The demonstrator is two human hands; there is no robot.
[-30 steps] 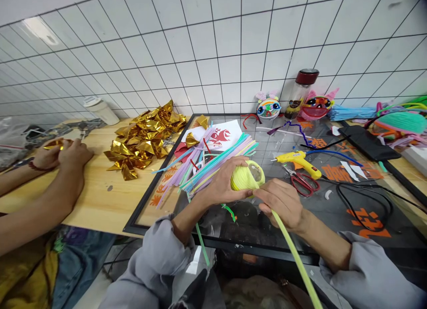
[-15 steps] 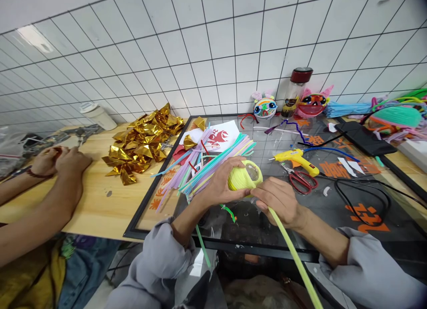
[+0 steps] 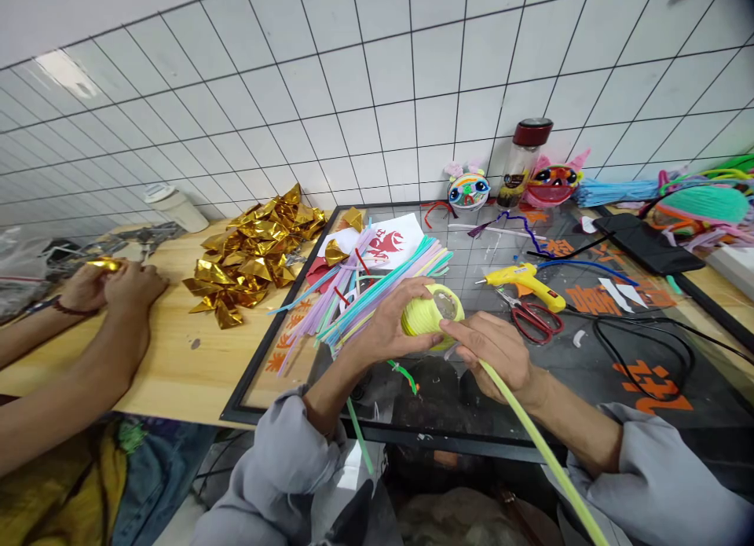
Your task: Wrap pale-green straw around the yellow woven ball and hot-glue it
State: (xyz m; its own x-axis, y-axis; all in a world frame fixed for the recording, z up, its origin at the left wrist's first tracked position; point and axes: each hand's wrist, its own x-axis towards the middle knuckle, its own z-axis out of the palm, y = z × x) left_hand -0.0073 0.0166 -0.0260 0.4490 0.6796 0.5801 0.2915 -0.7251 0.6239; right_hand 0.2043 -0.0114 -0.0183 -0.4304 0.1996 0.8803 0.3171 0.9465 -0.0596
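Observation:
My left hand (image 3: 386, 326) is wrapped round a small round object coiled in yellow-green pipe cleaner (image 3: 429, 316), held just above the glass tabletop. My right hand (image 3: 498, 353) pinches the loose yellow-green strand (image 3: 545, 452) where it leaves the ball; the strand runs down to the lower right past my sleeve. The ball's clear top shows between my fingers. A fan of pastel pipe cleaners (image 3: 368, 291) lies just beyond my left hand.
A yellow glue gun (image 3: 521, 283), red scissors (image 3: 533, 318) and black cables (image 3: 636, 342) lie right of my hands. Gold foil pieces (image 3: 253, 251) pile on the wooden table. At the left, another person's hands (image 3: 111, 287) hold gold foil. Masks and a jar stand by the wall.
My right hand has slid slightly down and right along the strand, which now slants more to the right. The other person's hands lifted a gold piece into view.

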